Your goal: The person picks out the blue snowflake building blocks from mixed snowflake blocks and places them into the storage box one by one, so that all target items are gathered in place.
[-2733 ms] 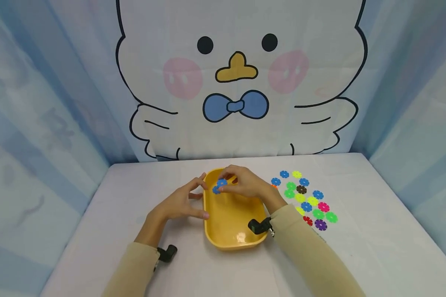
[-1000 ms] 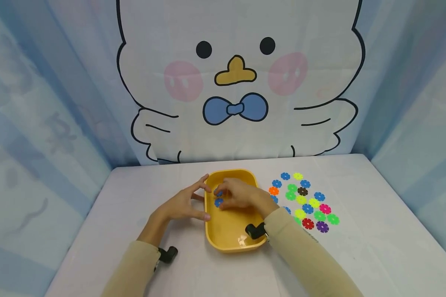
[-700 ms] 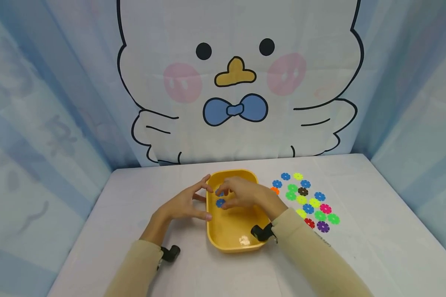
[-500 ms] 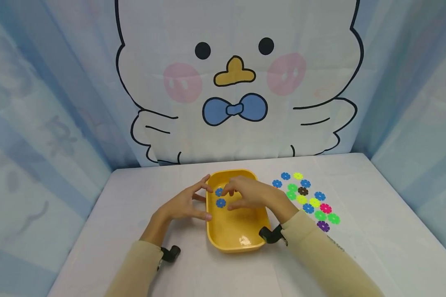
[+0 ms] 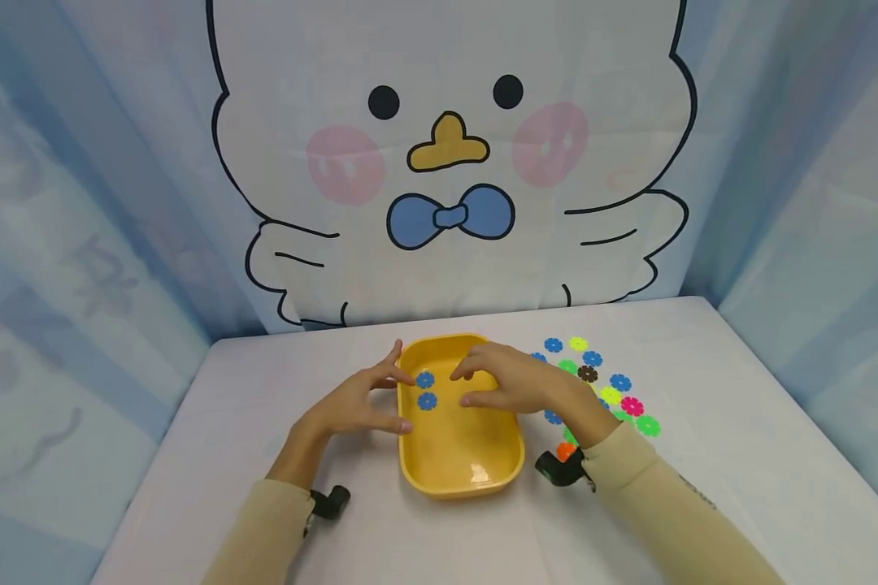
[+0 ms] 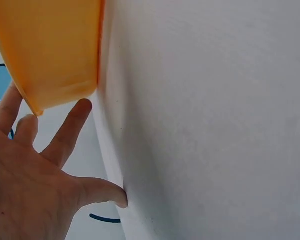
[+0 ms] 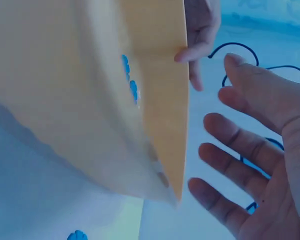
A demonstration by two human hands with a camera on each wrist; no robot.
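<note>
Two blue, notched, flower-shaped discs, a far one (image 5: 425,379) and a near one (image 5: 428,401), lie one behind the other at the left inside a yellow tray (image 5: 457,463). My left hand (image 5: 347,405) is spread along the tray's left side, its thumb and a fingertip at the rim. Hovering over the tray's right half, my right hand (image 5: 512,378) has its fingers apart and holds nothing. In the right wrist view the same pair of discs (image 7: 133,90) shows edge-on past the tray's rim, with the right palm (image 7: 275,200) turned toward the tray.
To the tray's right, several flower-shaped discs in blue, yellow, green, brown, pink and orange (image 5: 588,374) lie scattered on the white tabletop (image 5: 761,455); my right forearm covers part of them. A printed curtain (image 5: 454,268) stands behind the table.
My right hand has let go of the blue discs inside the tray and drawn back to the right. The discs now lie uncovered. My left hand stays at the left rim.
</note>
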